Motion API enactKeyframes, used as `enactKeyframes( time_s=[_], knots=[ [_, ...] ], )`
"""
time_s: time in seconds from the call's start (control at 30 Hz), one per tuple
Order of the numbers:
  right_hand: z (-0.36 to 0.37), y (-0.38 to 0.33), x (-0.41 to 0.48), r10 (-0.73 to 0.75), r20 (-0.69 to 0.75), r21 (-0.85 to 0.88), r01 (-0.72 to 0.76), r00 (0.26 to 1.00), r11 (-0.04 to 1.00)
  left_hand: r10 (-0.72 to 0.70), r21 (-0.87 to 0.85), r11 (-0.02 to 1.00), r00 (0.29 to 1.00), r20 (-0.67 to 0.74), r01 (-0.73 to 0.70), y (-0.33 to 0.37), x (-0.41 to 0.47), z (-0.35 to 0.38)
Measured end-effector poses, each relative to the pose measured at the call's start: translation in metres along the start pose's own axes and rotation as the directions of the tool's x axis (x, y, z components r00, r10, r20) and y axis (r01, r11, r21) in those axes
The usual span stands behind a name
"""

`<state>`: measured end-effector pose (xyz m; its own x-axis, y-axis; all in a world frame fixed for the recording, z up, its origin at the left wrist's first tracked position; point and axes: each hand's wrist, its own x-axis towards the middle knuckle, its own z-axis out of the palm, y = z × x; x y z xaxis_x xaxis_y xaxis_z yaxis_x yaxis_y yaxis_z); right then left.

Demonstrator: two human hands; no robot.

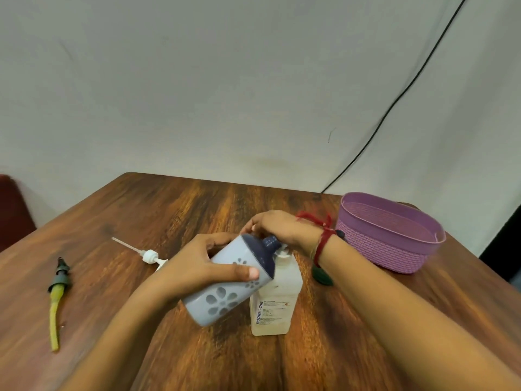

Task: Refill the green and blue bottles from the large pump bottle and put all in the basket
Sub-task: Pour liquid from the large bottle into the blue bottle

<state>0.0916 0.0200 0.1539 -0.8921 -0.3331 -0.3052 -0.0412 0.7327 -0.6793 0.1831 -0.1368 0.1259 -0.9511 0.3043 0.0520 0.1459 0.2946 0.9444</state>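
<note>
1. Blue bottle [225,292]: pale blue body with flower marks and a dark blue shoulder and neck. It is lying tilted in the air at near centre. Its neck is pointing right and far, toward the top of the large bottle [275,306]. Its mouth is hiding behind the right hand.
2. Left hand [203,266]: it is wrapping round the blue bottle's upper body, thumb on the near side and fingers on the far side.
3. Large bottle: translucent, standing upright on the tabletop [169,210], just right of the blue bottle. Its label is too small to read in full, and its opening is partly covered.
4. Right hand [276,227]: it is curling over the two bottle tops. Its fingertips are hidden, so its grip cannot be told. A red thread [324,238] is circling the wrist.
5. Green bottle [322,276]: only a dark green rounded part is showing beside the right forearm.
6. Basket [380,246]: purple, sitting at far right on the tabletop, its inside only partly visible.
7. White pump [149,255]: it is lying on the tabletop left of the hands, its spout end hidden behind the left hand.
8. Dark pump with yellowish tube [57,289]: it is lying at near left.
9. Dark red object [11,210]: it is being cut off by the left edge, unidentifiable.
</note>
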Motion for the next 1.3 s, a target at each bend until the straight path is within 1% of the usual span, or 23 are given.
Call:
enactKeyframes(
  time_s=[0.07,0.13,0.2,0.23,0.33,0.37,0.53,0.6,0.7,0.73,0.9,0.97,1.1,1.2,1.3],
  knots=[
    [-0.002,-0.002,-0.001,0.015,-0.006,-0.041,-0.015,1.000,0.999,-0.008,-0.021,1.000,1.000,-0.012,0.007,0.000,-0.001,0.002],
    [-0.007,-0.006,-0.004,0.023,-0.001,-0.137,-0.023,1.000,0.990,-0.003,-0.015,1.000,1.000,-0.022,0.003,0.003,0.000,0.001],
    [-0.008,-0.008,-0.003,0.033,-0.011,-0.197,-0.034,0.999,0.980,0.002,-0.003,1.000,1.000,-0.028,-0.002,0.004,0.000,0.001],
    [-0.007,-0.008,-0.003,0.026,-0.017,-0.185,-0.029,1.000,0.982,0.000,-0.004,1.000,1.000,-0.030,0.000,0.003,0.000,0.001],
    [0.000,-0.005,-0.003,-0.003,-0.032,-0.072,0.001,0.999,0.997,-0.018,-0.035,0.999,1.000,-0.025,0.017,-0.002,-0.003,0.003],
    [0.001,-0.004,-0.004,-0.005,-0.028,-0.069,0.003,1.000,0.998,-0.024,-0.039,0.999,0.999,-0.024,0.023,-0.003,-0.004,0.004],
    [-0.007,-0.012,-0.007,0.029,-0.024,-0.233,-0.034,0.999,0.972,0.002,-0.005,1.000,0.999,-0.044,-0.003,0.003,-0.002,0.000],
    [-0.007,-0.010,-0.005,0.036,-0.003,-0.209,-0.036,0.999,0.977,0.000,-0.011,1.000,0.999,-0.046,0.000,0.003,-0.001,0.002],
    [-0.003,-0.002,-0.006,0.030,-0.009,-0.038,-0.030,1.000,0.999,-0.009,-0.023,1.000,1.000,-0.023,0.008,0.000,-0.002,0.004],
    [-0.001,0.000,-0.006,0.034,-0.007,-0.032,-0.034,0.999,0.999,-0.012,-0.027,1.000,1.000,-0.021,0.012,-0.001,-0.002,0.005],
    [-0.008,-0.011,-0.010,0.020,0.007,-0.183,-0.019,1.000,0.983,-0.007,-0.029,1.000,1.000,-0.027,0.006,0.003,-0.002,0.001],
    [-0.009,-0.012,-0.009,0.010,-0.002,-0.179,-0.011,1.000,0.984,-0.002,-0.019,1.000,1.000,-0.029,0.001,0.004,0.000,-0.001],
    [-0.002,-0.003,-0.009,0.006,-0.024,-0.043,-0.007,1.000,0.999,-0.012,-0.028,1.000,1.000,0.002,0.012,0.000,0.000,0.002],
    [-0.003,-0.004,-0.010,0.025,-0.026,-0.065,-0.027,0.999,0.998,-0.015,-0.033,0.999,1.000,0.010,0.015,0.000,-0.001,0.002],
    [-0.007,-0.010,-0.009,0.047,-0.023,-0.127,-0.049,0.999,0.991,-0.004,-0.020,1.000,1.000,-0.012,0.004,0.002,-0.001,0.000]
  ],
)
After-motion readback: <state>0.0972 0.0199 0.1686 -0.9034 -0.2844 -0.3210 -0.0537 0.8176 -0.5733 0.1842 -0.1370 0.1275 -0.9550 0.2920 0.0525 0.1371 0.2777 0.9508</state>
